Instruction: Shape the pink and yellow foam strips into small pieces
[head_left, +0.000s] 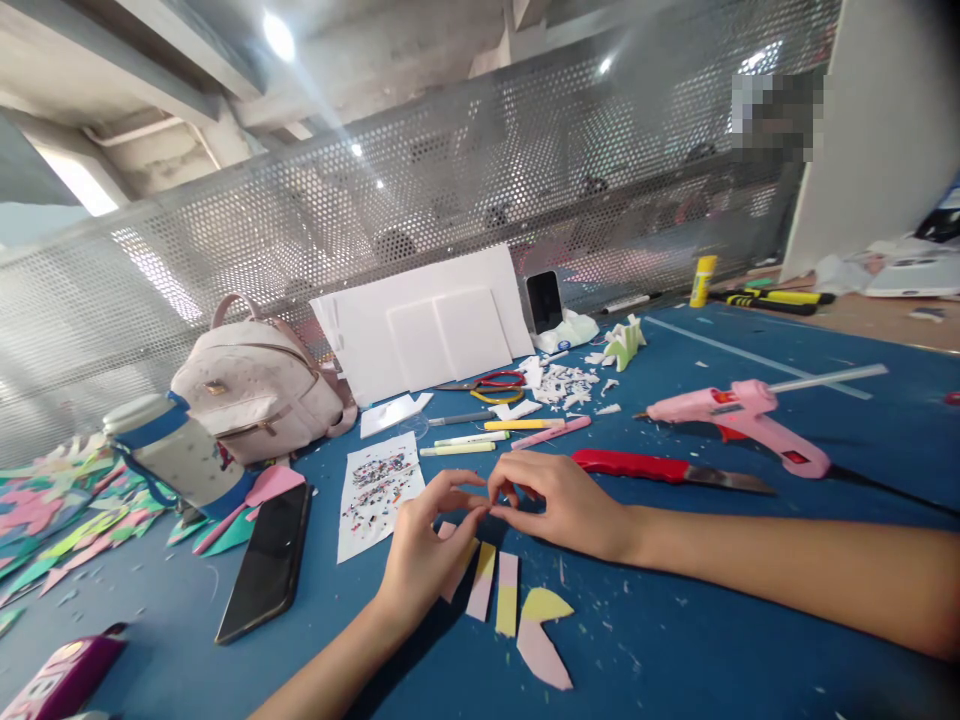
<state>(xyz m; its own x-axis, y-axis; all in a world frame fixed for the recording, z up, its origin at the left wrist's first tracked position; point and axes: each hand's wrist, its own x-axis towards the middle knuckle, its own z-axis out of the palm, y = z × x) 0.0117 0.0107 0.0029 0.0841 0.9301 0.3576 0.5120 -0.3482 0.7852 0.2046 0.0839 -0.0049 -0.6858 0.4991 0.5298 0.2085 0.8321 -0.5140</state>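
My left hand (pixel 424 545) and my right hand (pixel 551 505) meet over the blue table (pixel 675 640), fingertips pinched together on something tiny that I cannot make out. Just below them lie several pink-and-yellow foam pieces (pixel 507 595), one a curved piece (pixel 541 632). A white sheet covered with coloured specks (pixel 377 490) lies left of my left hand. A red-handled knife (pixel 667 470) lies just beyond my right hand.
A pink glue gun (pixel 739 420) rests at the right. A black phone (pixel 268 562), a bottle (pixel 176 450) and a pale backpack (pixel 259 385) sit at the left. White foam boards (pixel 424 330), scissors (pixel 495 385), pens (pixel 487 432) and scraps lie behind.
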